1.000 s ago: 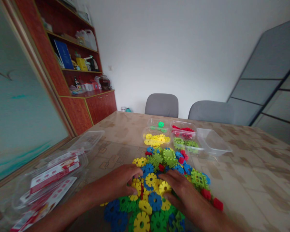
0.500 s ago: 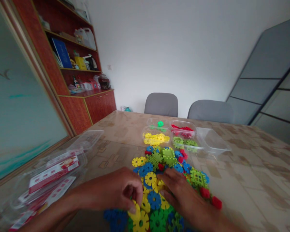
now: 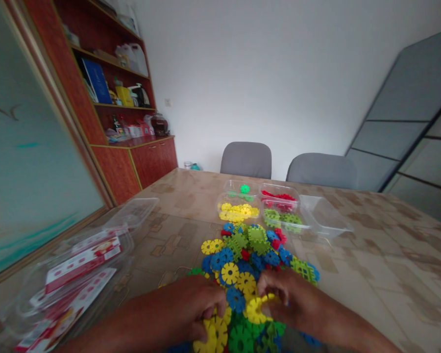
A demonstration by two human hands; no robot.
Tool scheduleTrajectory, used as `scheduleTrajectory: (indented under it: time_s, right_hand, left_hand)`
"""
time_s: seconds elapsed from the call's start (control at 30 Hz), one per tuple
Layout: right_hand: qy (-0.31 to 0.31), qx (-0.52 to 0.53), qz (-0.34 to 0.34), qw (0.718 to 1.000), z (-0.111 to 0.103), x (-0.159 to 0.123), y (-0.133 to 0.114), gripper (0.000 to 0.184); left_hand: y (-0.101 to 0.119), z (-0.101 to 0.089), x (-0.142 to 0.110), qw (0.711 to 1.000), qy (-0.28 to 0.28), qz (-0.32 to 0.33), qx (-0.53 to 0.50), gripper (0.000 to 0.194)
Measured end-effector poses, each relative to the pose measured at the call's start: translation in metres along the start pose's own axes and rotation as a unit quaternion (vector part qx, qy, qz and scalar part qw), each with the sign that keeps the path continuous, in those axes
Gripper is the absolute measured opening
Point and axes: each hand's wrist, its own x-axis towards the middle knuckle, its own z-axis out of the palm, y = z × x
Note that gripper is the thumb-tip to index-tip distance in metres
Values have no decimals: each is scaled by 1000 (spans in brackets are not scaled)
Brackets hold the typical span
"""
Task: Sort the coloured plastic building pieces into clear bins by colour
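A heap of plastic building pieces (image 3: 238, 282) lies on the table before me: notched flower discs in yellow, blue and green, square lime-green pieces and small red ones. My left hand (image 3: 206, 301) is at the near left side of the heap, fingers curled with a yellow flower disc (image 3: 206, 338) pinched between them. Over the heap's right side, my right hand (image 3: 288, 296) grips another yellow flower disc (image 3: 256, 311) between thumb and fingers. A blue flower disc (image 3: 235, 299) lies between the two hands.
Beyond the heap stand clear tubs: one with yellow discs (image 3: 238, 212), one with lime squares (image 3: 282, 219), one with red pieces (image 3: 279, 198), one with green discs (image 3: 244, 189). A clear tub (image 3: 325, 215) sits right. Lids with printed labels (image 3: 83, 264) lie left.
My right hand has drawn back to the right and now grips a yellow disc. The left hand has moved slightly right and down, still pinching yellow.
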Motion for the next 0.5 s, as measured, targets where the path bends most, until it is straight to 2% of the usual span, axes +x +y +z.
scheduleTrajectory:
  time_s: [0.07, 0.17, 0.23, 0.33, 0.5]
  right_hand:
    - [-6, -33, 2, 999, 3, -6, -1, 9]
    - [58, -69, -22, 996, 12, -7, 2, 12]
    - [91, -65, -44, 993, 18, -5, 7, 16]
    - [107, -59, -66, 990, 24, -2, 16, 20]
    - [125, -83, -60, 987, 28, -1, 22, 17]
  left_hand:
    - [-5, -4, 3, 999, 31, 6, -10, 30]
    - [-11, -5, 11, 998, 55, 0, -38, 30]
    - [-13, -3, 15, 997, 58, -6, -54, 26]
    - [-14, 1, 20, 996, 53, -18, -69, 21]
    - [-14, 5, 20, 994, 29, -38, -101, 24]
